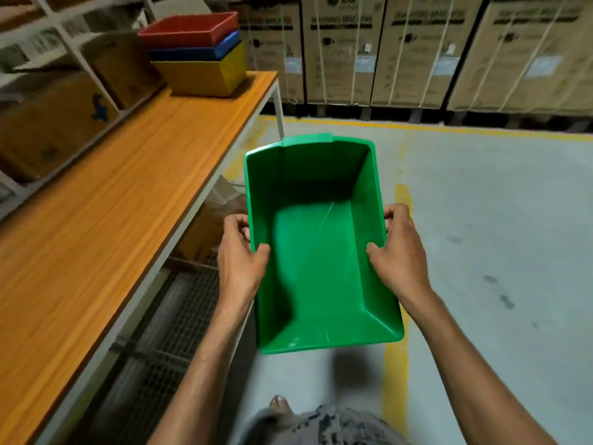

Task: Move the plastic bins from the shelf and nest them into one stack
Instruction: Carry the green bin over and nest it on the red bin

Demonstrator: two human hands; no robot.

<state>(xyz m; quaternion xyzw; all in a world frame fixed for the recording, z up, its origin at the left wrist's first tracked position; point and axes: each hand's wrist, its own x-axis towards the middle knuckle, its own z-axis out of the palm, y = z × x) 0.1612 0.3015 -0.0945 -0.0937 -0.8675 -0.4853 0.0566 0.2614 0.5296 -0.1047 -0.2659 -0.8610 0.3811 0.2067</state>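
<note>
Two hands, your left hand (241, 261) and right hand (398, 252), have fingers clenched on the green bin's (316, 252) side rims, carrying it level, well short of the nested stack (195, 56) on the tabletop (128, 187).

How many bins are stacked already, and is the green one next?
Three are nested on the wooden table: red bin, blue bin, yellow bin. The left hand and right hand hold the empty green bin. It isn't stacked yet.
</note>
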